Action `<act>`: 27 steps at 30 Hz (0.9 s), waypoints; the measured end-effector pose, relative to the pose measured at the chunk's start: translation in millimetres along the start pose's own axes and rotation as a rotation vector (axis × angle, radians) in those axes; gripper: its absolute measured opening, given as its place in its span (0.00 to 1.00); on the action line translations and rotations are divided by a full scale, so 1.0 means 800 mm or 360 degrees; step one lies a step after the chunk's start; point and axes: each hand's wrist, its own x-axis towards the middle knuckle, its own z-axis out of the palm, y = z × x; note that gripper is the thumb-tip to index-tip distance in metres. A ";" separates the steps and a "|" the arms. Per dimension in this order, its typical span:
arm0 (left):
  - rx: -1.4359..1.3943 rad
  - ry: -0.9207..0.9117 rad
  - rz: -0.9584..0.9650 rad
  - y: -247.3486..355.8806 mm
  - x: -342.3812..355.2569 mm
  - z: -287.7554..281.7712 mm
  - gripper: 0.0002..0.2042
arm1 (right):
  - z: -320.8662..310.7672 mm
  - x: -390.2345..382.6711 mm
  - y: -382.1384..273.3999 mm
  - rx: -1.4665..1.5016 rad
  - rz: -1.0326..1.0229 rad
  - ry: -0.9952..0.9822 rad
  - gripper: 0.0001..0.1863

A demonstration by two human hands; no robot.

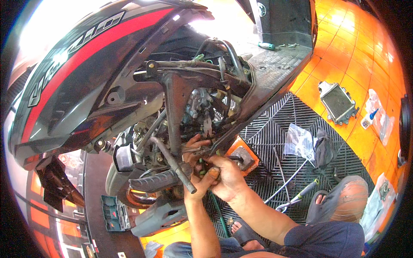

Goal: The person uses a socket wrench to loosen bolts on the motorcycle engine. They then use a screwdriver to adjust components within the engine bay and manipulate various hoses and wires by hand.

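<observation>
A partly stripped scooter stands before me, its black side panel (81,81) with a red stripe at the upper left. Below its bare frame (174,112) and engine parts (198,103), both my hands meet low on the machine. My left hand (197,174) reaches up, fingers curled around something small beside the foot peg (150,182). Close against it, my right hand (227,175) has thumb and fingers pressed together at the same spot. A bit of green shows between the hands; what they grip is mostly hidden. A metal bar (172,163) slants just left of them.
A radiator (337,103) lies on the orange floor at the right. A teal screwdriver (266,45) and bolts (289,45) rest on the footboard (275,64). On the black mat are a plastic bag (299,142) and long tools (297,180). A toolbox (116,213) sits lower left.
</observation>
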 end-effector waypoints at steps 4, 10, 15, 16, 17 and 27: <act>-0.0193 -0.0089 -0.0014 0.006 0.021 -0.012 0.26 | 0.016 -0.004 -0.013 0.0096 0.0122 -0.0018 0.14; 0.0053 -0.0437 0.0261 0.007 0.042 -0.028 0.23 | 0.013 -0.008 -0.020 -0.0067 0.0168 -0.0001 0.13; 0.0252 -0.0516 0.0219 0.003 0.043 -0.035 0.23 | 0.010 -0.009 -0.029 -0.0214 0.0177 0.0013 0.11; 0.0293 -0.0498 0.0141 0.006 0.042 -0.037 0.23 | 0.007 -0.009 -0.029 -0.0233 0.0187 0.0006 0.11; 0.0335 -0.0539 0.0134 0.007 0.043 -0.041 0.23 | 0.005 -0.010 -0.029 -0.0251 0.0198 -0.0001 0.11; 0.0257 -0.0626 0.0093 0.017 0.057 -0.038 0.18 | 0.009 -0.011 -0.042 -0.0278 0.0265 0.0034 0.10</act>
